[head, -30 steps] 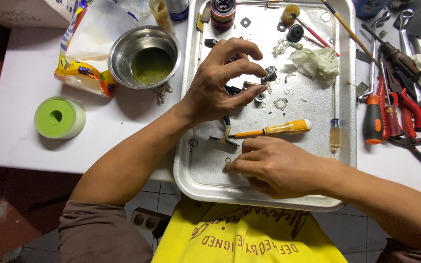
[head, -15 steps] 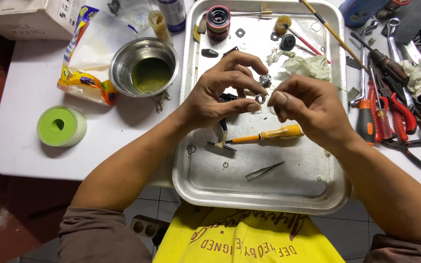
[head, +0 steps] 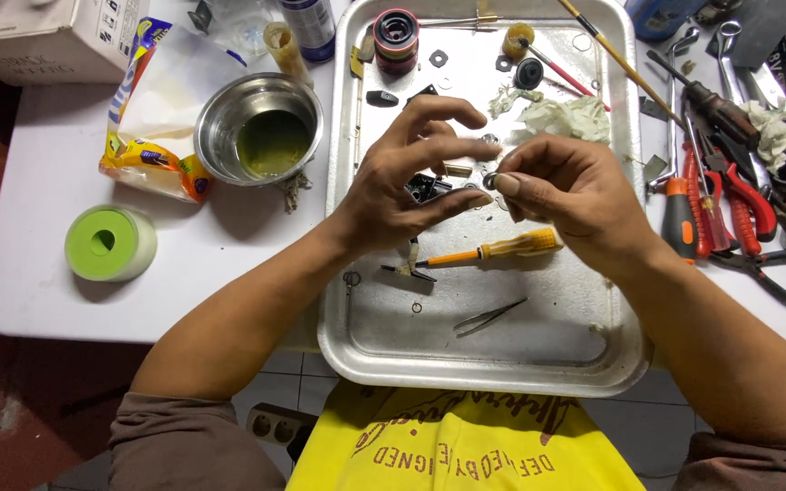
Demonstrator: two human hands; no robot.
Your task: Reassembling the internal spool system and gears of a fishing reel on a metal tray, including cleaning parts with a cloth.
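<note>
Head view is showing tweezers [head: 488, 315] and a yellow-handled screwdriver [head: 493, 247] lying nearest on the metal tray [head: 484, 364]; above them, the left hand [head: 402, 186] and right hand [head: 566, 191] are pinching a small ring-shaped part [head: 490, 180] between fingertips, best kept low over the tray.

Yellow printed apron [head: 466, 445], brown rolled sleeves [head: 170, 436], bare forearms.
</note>
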